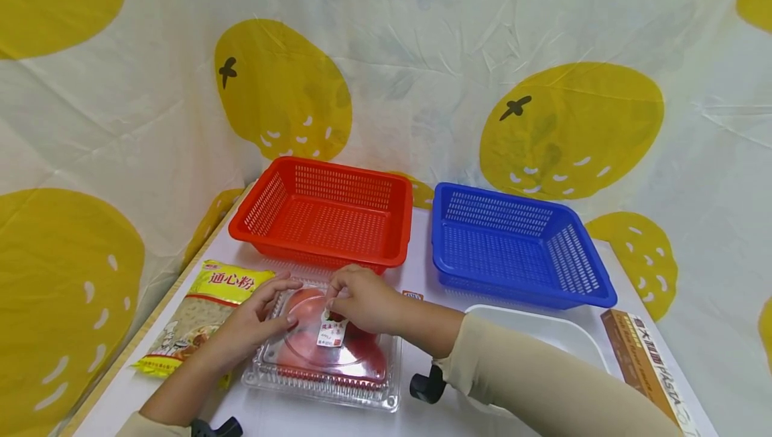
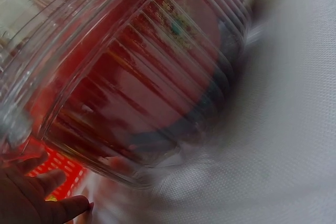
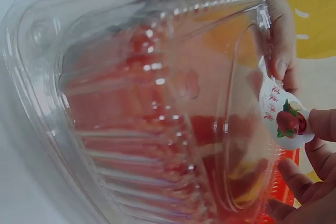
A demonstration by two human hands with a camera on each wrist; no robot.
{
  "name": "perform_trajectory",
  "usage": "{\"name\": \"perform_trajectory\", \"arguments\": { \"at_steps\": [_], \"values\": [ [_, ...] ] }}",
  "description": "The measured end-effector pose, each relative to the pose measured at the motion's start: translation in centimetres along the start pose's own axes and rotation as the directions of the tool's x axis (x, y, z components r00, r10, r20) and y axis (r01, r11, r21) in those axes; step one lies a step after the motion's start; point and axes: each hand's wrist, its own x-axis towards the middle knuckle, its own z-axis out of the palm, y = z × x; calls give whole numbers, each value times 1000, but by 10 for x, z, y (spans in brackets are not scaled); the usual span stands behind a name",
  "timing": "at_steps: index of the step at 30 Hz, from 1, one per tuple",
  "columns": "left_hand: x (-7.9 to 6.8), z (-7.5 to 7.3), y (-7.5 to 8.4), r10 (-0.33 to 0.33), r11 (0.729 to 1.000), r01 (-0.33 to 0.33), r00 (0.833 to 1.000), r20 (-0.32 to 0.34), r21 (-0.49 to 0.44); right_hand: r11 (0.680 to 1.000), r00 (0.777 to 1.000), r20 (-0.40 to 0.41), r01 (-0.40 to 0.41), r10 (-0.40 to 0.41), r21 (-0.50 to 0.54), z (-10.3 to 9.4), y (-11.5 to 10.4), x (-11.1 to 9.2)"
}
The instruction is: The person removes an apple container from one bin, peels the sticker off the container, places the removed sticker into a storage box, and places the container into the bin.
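Note:
A clear plastic clamshell box with red contents lies on the table in front of me. On its lid is a white label with red writing; the right wrist view shows a picture of red fruit on this label, its end raised off the lid. My right hand pinches that raised end between thumb and finger. At the box's left side, my left hand rests with spread fingers on the lid's edge. The left wrist view shows the box's ribbed side close up.
Behind the box stand a red basket and a blue basket. A yellow pasta bag lies to the left. To the right are a white tray, partly under my right arm, and a brown pasta box.

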Motion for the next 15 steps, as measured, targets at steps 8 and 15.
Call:
{"name": "perform_trajectory", "arguments": {
  "at_steps": [8, 15],
  "values": [
    [-1, -1, 1, -10, 1000, 10, 1000, -4, 18, 985, 995, 96, -1, -16, 174, -24, -8, -9],
    [0, 0, 2, -11, 1000, 11, 1000, 1, 24, 958, 986, 165, -60, 14, 279, -60, 8, -25]
  ]
}}
